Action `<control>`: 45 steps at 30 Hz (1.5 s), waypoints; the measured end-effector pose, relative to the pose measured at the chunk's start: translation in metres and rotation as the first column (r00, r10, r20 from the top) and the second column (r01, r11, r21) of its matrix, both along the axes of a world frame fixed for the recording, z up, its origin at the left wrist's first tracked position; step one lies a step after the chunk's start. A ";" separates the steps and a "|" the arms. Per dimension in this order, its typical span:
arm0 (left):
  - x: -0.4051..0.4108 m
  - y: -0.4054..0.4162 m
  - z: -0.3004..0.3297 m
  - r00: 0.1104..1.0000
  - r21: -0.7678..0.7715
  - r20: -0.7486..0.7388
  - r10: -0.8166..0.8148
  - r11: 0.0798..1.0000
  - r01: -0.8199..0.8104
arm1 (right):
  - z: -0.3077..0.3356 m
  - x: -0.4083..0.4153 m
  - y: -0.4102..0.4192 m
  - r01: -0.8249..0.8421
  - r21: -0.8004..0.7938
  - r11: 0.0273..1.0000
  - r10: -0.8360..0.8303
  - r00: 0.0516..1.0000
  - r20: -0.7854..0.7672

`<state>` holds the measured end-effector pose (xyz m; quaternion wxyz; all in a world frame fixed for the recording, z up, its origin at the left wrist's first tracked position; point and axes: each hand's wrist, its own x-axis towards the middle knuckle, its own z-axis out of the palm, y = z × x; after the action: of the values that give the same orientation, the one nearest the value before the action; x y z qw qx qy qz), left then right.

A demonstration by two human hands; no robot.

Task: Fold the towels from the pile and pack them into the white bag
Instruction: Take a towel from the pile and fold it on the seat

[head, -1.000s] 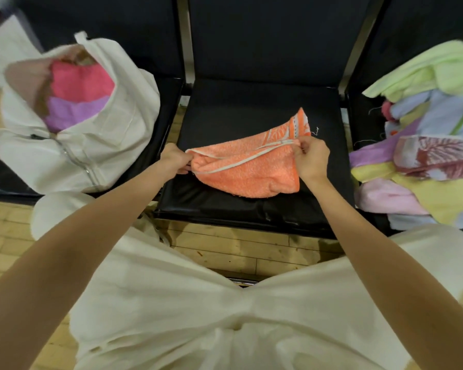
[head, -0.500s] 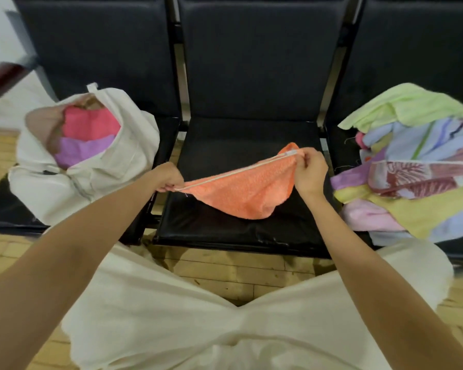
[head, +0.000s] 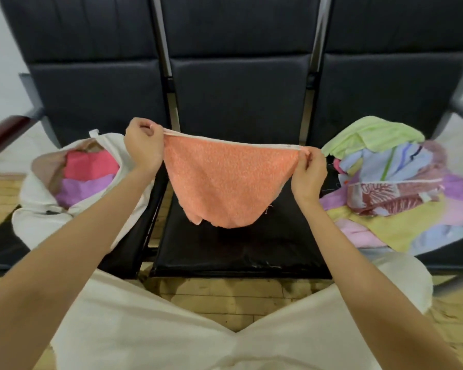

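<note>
My left fingers (head: 145, 129) pinch one top corner of the orange towel (head: 225, 182) and my right fingers (head: 306, 157) pinch the other — both hands curled tight on the white-trimmed hem, which is stretched nearly taut between them. The towel hangs in the air above the middle seat (head: 225, 252), its lower edge sagging to a rounded point clear of the cushion. At the left end of the bench the white bag (head: 38, 209) sits open on its seat with a pink and a purple towel already inside; at the right end the pile (head: 390, 188) is still tall, so I judge the job barely begun, with this towel not yet folded. A second ago the towel lay bunched on the middle seat with my hands low at its edge — now it is lifted and spread wide.
</note>
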<state>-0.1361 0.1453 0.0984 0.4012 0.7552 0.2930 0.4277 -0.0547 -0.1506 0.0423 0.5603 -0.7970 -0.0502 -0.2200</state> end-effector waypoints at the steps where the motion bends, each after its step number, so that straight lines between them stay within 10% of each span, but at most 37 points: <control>1: -0.004 -0.002 0.007 0.999 0.084 0.051 0.006 0.996 -0.011 | 0.005 -0.001 0.002 0.002 0.025 1.000 -0.002 1.000 0.028; 15: -0.005 0.020 0.025 0.992 -0.017 0.069 0.103 0.995 -0.102 | 0.011 -0.004 0.019 -0.014 0.020 1.000 0.012 0.995 0.099; 32: 0.108 0.046 0.062 0.984 -0.164 -0.014 -0.180 0.971 0.175 | 0.068 0.127 0.036 -0.047 0.010 0.999 0.048 0.993 -0.106; 45: 0.017 0.011 -0.098 0.948 -0.428 -0.252 -0.193 0.901 0.069 | -0.062 0.060 0.011 -0.095 0.062 0.994 0.110 0.939 -0.325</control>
<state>-0.1193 0.1563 0.0006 0.5330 0.7254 0.3801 0.2129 0.0052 -0.1397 -0.0200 0.5893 -0.8059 0.0071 -0.0562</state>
